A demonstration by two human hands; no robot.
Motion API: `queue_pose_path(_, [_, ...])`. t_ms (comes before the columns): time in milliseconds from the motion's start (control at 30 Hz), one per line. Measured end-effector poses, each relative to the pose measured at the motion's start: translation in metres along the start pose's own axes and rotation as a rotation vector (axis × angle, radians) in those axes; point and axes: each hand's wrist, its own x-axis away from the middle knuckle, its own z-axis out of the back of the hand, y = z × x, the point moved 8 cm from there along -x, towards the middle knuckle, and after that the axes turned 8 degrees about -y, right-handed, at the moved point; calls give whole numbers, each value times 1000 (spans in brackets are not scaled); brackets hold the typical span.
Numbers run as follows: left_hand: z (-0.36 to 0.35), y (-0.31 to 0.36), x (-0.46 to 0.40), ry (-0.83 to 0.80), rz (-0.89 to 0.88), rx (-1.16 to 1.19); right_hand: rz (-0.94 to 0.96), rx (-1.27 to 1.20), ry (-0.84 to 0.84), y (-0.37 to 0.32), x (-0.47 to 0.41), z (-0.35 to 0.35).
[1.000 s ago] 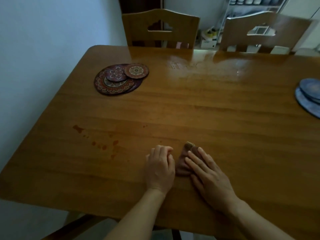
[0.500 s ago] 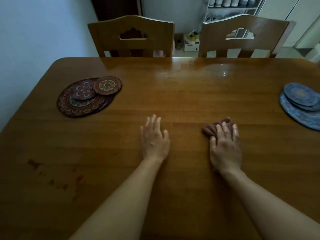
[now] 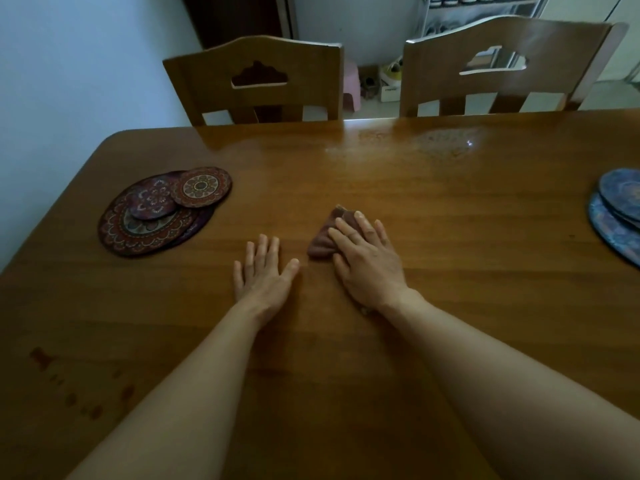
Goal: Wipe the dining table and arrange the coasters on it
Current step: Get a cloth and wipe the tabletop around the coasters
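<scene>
Glossy brown wooden tabletop [image 3: 450, 209], viewed from the near edge. Right hand [image 3: 369, 263] lies palm-down on a small folded reddish-brown cloth [image 3: 323, 239] at mid-table; fingers [image 3: 348, 230] extended and slightly apart, pressing the cloth flat against the wood, not curled around it. Cloth protrudes to the left and far side of the hand. Left hand [image 3: 263, 271] flat on bare wood just left of the cloth, not touching it; fingers spread, nothing under them.

Red patterned round coasters [image 3: 162, 211] lie in an overlapping pile at far left: two small discs resting on larger mats. Blue patterned round coasters [image 3: 618, 209] overlap at the right edge, partly cut off by the frame. Both piles well apart from the hands.

Dark reddish stain spots [image 3: 83, 389] on the near-left wood. Pale sheen patch at far centre-right. Two wooden chairs [image 3: 263, 81] stand at the far side.
</scene>
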Motion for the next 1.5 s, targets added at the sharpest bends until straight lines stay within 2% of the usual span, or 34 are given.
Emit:
queue_pose_path(233, [-2,2,2,-67,-30,28,-404,-53,94,124,9,31])
queue_pose_path(367, [-5,2,2,-105,-18,-76,-526,-25,128,114,-9,31])
queue_pose_path(433, [-5,5,3,-118,-14,-121,-482,-20,133,90,-28,29])
queue_pose_path(567, [-4,4,-1,-124,-4,-126,-249,-18,72,18,-73,17])
queue_pose_path(633, [-5,2,-2,-41,-19,-152,-134,-26,40,-21,-88,8])
queue_pose_path(733, [-5,4,6,170,-53,-241,29,-31,0,-59,-94,-3])
queue_pose_path(767, [-5,3,5,192,-54,-249,77,-30,-8,-63,-94,-4])
queue_pose_path(833, [-5,4,3,135,-45,-220,130,-25,-38,-58,-88,-6])
queue_pose_path(933, [-4,2,1,17,-19,-173,74,3,-17,-34,-70,-2])
queue_pose_path(1167, [-3,0,1,-101,-14,-150,-379,-58,109,89,16,21])
queue_pose_path(1300, [-1,3,4,-119,-7,-151,-522,-61,138,91,38,15])
queue_pose_path(1400, [-2,3,1,-114,7,-152,-400,-59,143,42,42,5])
queue_pose_path(1500, [-2,2,-4,-54,-5,-96,-98,-89,97,-34,56,-15])
